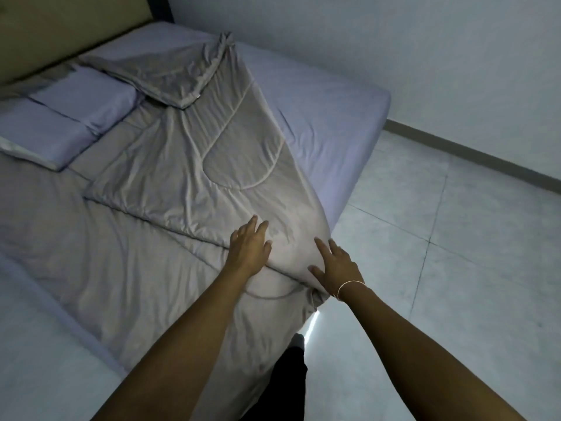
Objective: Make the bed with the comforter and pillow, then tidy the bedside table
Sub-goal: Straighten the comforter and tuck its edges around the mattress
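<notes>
Left hand (249,245) and right hand (335,264), fingers spread flat and apart, press the folded comforter (194,165) corner; person should likely grip that fold, spread it rightward over bare sheet (321,117).

— Where is the comforter (188,165) laid?
— It is spread over the bed (318,117), folded back on itself along the middle, with the bed's right part left uncovered.
— And the pillow (69,117)?
— It is set at the far left, against the headboard (60,28), partly on the comforter.
— The hands?
— The left hand (250,246) and right hand (337,265) are placed flat on the fold at the near corner. The floor (455,238) lies to the right.
</notes>
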Available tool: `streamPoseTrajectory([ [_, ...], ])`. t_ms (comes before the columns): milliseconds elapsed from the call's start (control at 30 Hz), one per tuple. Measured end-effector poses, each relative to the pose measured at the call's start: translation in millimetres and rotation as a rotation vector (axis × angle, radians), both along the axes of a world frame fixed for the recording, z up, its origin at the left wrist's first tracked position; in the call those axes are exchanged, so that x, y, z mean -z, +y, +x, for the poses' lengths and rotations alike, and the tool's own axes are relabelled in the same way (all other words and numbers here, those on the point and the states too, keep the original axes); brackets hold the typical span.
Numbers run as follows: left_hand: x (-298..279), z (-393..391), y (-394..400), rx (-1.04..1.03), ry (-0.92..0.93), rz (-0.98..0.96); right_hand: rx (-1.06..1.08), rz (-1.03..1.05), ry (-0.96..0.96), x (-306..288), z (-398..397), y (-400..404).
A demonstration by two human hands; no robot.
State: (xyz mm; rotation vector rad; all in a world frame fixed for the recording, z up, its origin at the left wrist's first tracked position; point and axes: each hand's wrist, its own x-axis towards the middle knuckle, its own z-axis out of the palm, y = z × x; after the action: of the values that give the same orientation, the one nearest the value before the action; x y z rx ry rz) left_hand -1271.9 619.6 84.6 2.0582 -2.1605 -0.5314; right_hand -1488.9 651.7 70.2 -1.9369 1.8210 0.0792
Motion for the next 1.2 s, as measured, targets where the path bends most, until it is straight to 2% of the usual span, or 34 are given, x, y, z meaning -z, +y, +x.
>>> streamPoseTrajectory([
  [233, 0, -41, -105, -0.070, 0.022, 0.081, 0.032, -0.002, 0.003, -16, -53, -105],
  [433, -8, -88, -208, -0.110, 0.059, 0.060, -0.006, -0.046, -0.027, -29, -98, -223],
  [567, -5, -110, -271, -0.200, 0.052, 0.057, -0.115, -0.043, -0.022, -26, -113, -305],
  [833, -8, -162, -385, -0.507, 0.067, 0.017, -0.416, -0.026, -0.020, -22, -147, -480],
  [1200, 15, -151, -439, -0.836, 0.076, 0.080, -0.666, 0.027, 0.027, -1, -113, -628],
])
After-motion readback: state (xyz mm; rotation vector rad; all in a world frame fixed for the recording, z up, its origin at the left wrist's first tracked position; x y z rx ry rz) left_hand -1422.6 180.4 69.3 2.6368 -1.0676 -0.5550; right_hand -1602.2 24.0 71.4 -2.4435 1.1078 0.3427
